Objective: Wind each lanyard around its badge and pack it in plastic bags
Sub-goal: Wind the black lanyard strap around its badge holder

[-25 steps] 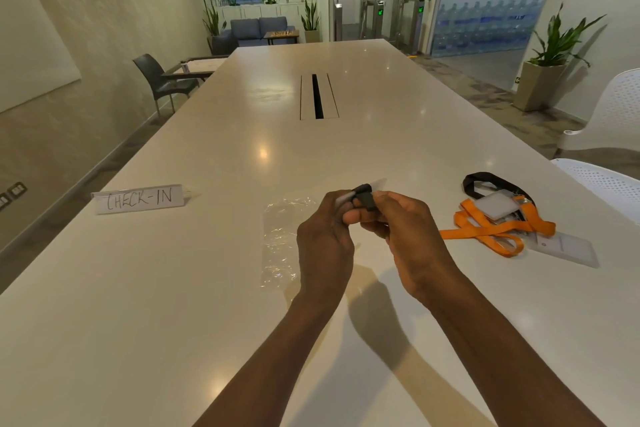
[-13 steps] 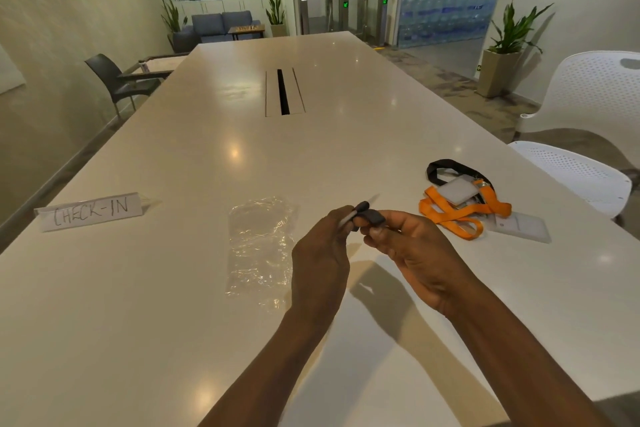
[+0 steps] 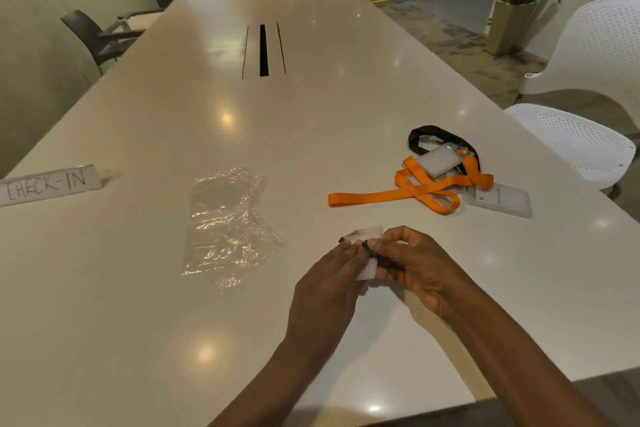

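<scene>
White table (image 3: pixel 346 107); potted plants (image 3: pixel 516 0)

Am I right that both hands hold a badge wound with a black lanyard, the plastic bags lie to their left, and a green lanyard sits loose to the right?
Not quite: the head view shows the loose lanyard on the right is orange, not green. The rest stands: the left hand and right hand hold the badge with its black lanyard, and the plastic bags lie to their left.
</scene>
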